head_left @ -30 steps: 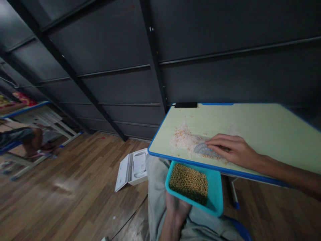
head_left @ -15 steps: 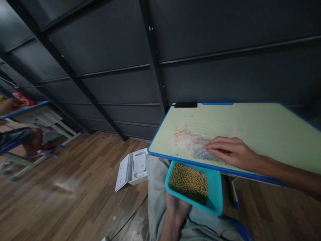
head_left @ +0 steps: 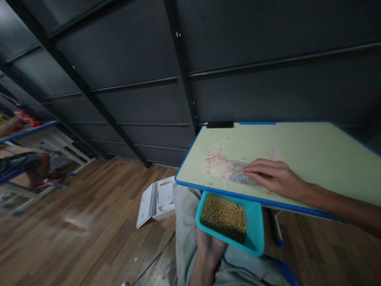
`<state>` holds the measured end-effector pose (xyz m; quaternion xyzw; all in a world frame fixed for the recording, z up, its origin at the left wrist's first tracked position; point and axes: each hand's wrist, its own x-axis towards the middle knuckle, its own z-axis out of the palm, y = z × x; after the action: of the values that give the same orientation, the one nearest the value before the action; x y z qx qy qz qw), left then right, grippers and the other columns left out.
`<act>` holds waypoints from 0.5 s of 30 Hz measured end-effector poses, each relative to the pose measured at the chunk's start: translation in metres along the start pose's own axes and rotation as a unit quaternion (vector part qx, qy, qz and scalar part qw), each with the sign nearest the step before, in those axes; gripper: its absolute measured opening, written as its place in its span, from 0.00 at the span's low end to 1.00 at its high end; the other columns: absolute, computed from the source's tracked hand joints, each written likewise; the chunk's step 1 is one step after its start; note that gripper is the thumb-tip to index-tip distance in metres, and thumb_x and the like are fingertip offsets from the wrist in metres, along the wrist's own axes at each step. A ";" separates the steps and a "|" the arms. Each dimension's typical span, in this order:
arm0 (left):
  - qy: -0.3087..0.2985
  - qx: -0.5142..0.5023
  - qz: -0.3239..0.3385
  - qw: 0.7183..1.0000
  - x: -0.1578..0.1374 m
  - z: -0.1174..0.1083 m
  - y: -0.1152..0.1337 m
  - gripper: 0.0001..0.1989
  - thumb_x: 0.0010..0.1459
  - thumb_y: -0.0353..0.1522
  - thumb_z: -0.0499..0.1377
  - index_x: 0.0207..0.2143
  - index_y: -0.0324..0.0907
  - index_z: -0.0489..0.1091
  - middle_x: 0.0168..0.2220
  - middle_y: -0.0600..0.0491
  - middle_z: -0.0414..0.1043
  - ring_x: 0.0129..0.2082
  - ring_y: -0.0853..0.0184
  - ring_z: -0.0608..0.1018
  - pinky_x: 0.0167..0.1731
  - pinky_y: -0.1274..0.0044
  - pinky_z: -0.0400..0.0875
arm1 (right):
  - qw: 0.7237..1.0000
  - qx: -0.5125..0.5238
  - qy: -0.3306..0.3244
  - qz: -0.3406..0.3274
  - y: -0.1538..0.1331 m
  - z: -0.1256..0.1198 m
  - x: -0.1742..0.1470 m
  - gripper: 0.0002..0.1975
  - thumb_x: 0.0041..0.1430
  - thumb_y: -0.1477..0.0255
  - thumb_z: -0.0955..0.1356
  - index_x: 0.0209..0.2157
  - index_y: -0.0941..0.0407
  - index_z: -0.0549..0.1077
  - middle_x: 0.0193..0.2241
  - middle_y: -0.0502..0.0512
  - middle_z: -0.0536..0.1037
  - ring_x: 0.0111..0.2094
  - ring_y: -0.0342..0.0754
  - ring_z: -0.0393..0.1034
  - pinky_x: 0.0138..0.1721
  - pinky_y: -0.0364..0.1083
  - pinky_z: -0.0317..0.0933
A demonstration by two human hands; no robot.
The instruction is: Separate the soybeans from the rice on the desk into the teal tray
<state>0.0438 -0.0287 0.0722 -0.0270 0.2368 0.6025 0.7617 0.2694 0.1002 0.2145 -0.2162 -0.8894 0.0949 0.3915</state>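
A turquoise tray (head_left: 255,232) rests on my left hand (head_left: 210,245), which grips it from below, just under the table's front edge; its fingers are mostly hidden. Round yellowish beans (head_left: 224,216) fill the left part of it. On the tabletop my right hand (head_left: 275,178) pinches a clear plastic protractor (head_left: 241,178) by its edge, low over the surface. Left of the protractor and touching it lies a spread pile of white rice-like grains (head_left: 216,163) with orange-yellow bits mixed in.
The pale green table (head_left: 315,159) has a blue rim and meets a dark panel wall (head_left: 133,99). A black flat object (head_left: 220,124) lies at its back left corner. An opened white box (head_left: 163,196) stands on the floor. Another person's leg (head_left: 38,165) shows far left.
My right hand has shifted slightly, and the protractor in it is tilted differently. The tray in my left hand stays nearly still. At far left the other person's arm has moved.
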 end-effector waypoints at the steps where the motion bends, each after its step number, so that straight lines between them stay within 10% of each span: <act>1: 0.001 0.002 -0.003 1.000 0.000 0.000 0.000 0.19 0.66 0.40 0.55 0.54 0.49 0.77 0.55 0.47 0.80 0.63 0.45 0.72 0.60 0.53 0.68 | 1.000 -0.004 0.007 0.006 0.000 0.000 0.000 0.12 0.69 0.73 0.67 0.50 0.52 0.81 0.41 0.56 0.84 0.41 0.48 0.80 0.43 0.48 0.76; 15: -0.003 -0.011 0.004 1.000 0.001 0.005 -0.001 0.15 0.65 0.36 0.55 0.46 0.48 0.81 0.54 0.49 0.80 0.65 0.46 0.70 0.62 0.53 0.66 | 1.000 -0.006 -0.009 -0.013 -0.002 -0.001 -0.001 0.11 0.68 0.75 0.68 0.49 0.53 0.80 0.43 0.55 0.84 0.44 0.48 0.80 0.47 0.48 0.74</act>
<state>0.0465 -0.0263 0.0759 -0.0326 0.2280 0.6085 0.7594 0.2707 0.0981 0.2150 -0.2065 -0.8962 0.0863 0.3830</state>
